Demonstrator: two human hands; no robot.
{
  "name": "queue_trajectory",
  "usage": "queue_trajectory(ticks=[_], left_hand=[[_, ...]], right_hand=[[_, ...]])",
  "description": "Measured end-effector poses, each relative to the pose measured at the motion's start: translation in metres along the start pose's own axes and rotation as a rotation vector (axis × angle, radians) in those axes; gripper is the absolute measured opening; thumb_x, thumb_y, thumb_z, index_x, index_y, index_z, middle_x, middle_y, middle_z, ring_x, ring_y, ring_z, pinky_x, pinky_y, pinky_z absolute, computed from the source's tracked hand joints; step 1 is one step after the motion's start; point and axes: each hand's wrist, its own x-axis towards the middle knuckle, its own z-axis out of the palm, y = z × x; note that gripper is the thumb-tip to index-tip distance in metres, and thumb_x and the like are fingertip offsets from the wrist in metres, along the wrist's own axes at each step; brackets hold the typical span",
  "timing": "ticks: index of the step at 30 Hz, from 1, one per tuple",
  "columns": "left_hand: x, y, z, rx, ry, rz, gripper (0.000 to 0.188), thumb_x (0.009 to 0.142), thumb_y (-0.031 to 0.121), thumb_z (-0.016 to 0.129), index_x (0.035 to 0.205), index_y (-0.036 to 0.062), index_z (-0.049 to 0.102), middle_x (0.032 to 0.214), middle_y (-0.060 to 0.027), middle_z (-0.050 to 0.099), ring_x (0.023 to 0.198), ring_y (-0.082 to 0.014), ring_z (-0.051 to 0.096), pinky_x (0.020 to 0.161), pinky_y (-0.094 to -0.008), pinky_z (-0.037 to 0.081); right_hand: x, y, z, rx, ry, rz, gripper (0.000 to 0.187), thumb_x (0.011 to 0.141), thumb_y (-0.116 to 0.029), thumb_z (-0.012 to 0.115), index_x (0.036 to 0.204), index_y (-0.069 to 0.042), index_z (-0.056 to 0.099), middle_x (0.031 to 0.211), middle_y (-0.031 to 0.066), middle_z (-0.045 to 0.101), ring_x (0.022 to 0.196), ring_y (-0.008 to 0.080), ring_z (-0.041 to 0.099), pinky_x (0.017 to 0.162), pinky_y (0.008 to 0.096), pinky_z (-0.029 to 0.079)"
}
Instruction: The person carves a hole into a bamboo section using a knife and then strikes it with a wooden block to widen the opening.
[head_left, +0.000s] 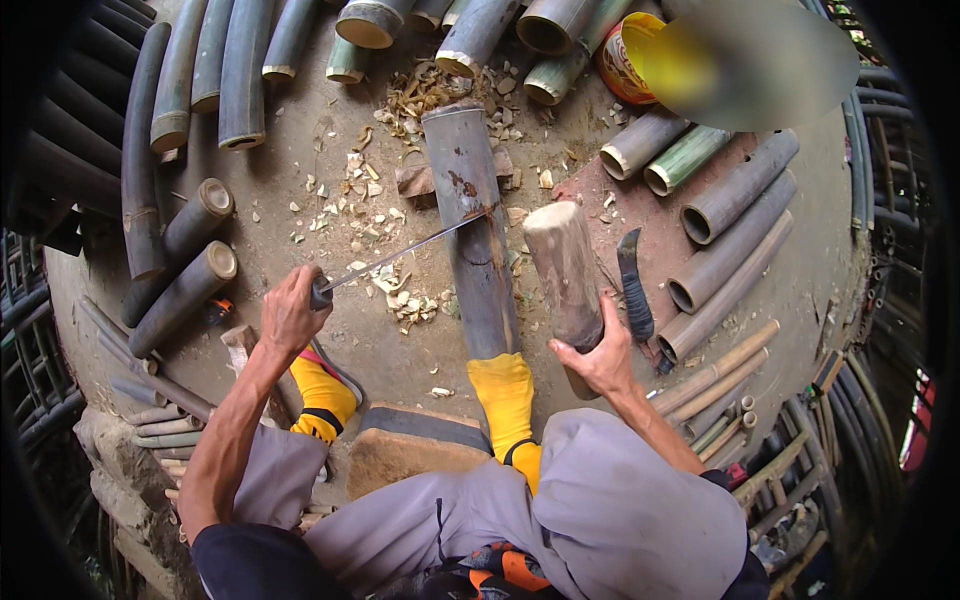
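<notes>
We see our left hand (290, 312) clenched round the dark handle (320, 291) of a long blade (400, 253), its far end over a grey bamboo tube (475, 248), a thick wooden club (565, 265) grasped in our right hand (603, 352), a red-and-yellow tub (618, 62) beyond, its inside partly blurred.

Short dark sleeves (258, 562) leave the forearms (240, 410) bare, and the left hand (290, 312) and right hand (602, 352) are ungloved. Loose grey trousers (635, 505) have a dark drawstring (439, 528); orange-and-black patterned cloth (508, 566) shows at the waist. Bright yellow socks (503, 392) carry black bands (323, 418).
</notes>
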Motion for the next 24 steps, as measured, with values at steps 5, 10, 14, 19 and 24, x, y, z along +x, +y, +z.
queue_trajectory(ticks=[5,10,14,19,24], left_hand=[[-0.009,0.011,-0.009,0.065,-0.045,0.092,0.041,0.063,0.007,0.071,0.1,0.0082,0.053,0.085,-0.0095,0.056,0.081,-0.028,0.059,0.072,-0.0392,0.045],[-0.006,0.02,-0.007,0.092,-0.078,0.193,0.035,0.063,0.007,0.071,0.093,0.0084,0.055,0.089,-0.0093,0.054,0.086,-0.0256,0.056,0.072,-0.0374,0.044],[-0.007,0.016,0.005,0.145,-0.087,0.17,0.027,0.067,0.011,0.07,0.088,0.0083,0.053,0.078,-0.0085,0.054,0.075,-0.0267,0.058,0.066,-0.0375,0.045],[-0.001,0.011,0.01,0.178,-0.036,0.21,0.023,0.069,0.013,0.068,0.084,0.0084,0.051,0.073,-0.0076,0.054,0.071,-0.0258,0.058,0.062,-0.0374,0.044],[0.003,0.01,0.011,0.203,-0.038,0.218,0.021,0.07,0.012,0.066,0.083,0.0086,0.051,0.072,-0.007,0.053,0.071,-0.0249,0.058,0.061,-0.0376,0.043]], right_hand=[[-0.021,0.005,0.009,0.11,0.086,-0.034,0.067,0.065,-0.025,0.08,0.116,0.002,0.046,0.092,0.0185,0.064,0.082,0.0265,0.065,0.074,0.0358,0.051],[-0.016,0.012,0.013,0.023,-0.025,0.012,0.075,0.067,-0.027,0.081,0.121,0.004,0.04,0.097,0.029,0.063,0.09,0.0409,0.066,0.075,0.0436,0.052],[-0.009,0.018,0.021,-0.027,-0.05,-0.024,0.079,0.068,-0.029,0.081,0.125,0.005,0.037,0.099,0.0318,0.061,0.092,0.0436,0.064,0.077,0.045,0.053],[-0.003,0.019,0.025,-0.042,-0.049,-0.036,0.079,0.069,-0.028,0.081,0.125,0.005,0.037,0.1,0.0315,0.061,0.092,0.0431,0.064,0.077,0.0448,0.052],[0.002,0.023,0.027,-0.036,-0.053,-0.051,0.08,0.068,-0.027,0.081,0.126,0.007,0.037,0.101,0.0314,0.061,0.093,0.0425,0.064,0.077,0.0442,0.053]])
